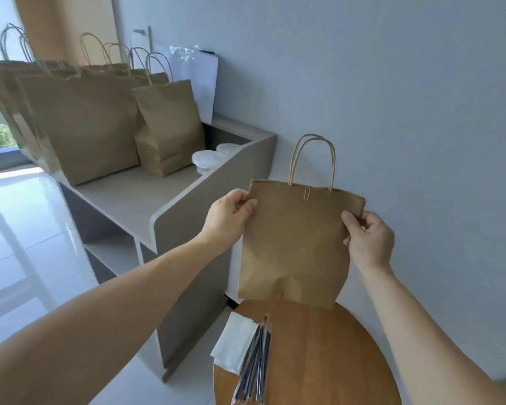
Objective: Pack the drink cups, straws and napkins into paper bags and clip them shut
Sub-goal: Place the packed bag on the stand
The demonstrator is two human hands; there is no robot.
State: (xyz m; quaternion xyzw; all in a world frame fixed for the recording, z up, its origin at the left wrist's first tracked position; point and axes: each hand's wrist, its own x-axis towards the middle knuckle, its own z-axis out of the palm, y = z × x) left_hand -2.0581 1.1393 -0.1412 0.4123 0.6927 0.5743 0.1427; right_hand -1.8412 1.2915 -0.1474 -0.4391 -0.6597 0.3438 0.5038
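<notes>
Grey wall behind, round wooden worktop [319, 355] below. Clipped paper bag [295, 247] held above it, light, crushable; left hand [228, 217] and right hand [368, 241] pinching top corners. Best gripped there or by handles [311, 159].

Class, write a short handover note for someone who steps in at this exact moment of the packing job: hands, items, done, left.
Left hand and right hand each pinch a top corner of a small paper bag, held above the round table.
A gold clip already shuts its top.
Napkins and wrapped straws lie on the table; lidded cups wait on the shelf beside more bags.
Left: set this bag down, pack the next.
</notes>
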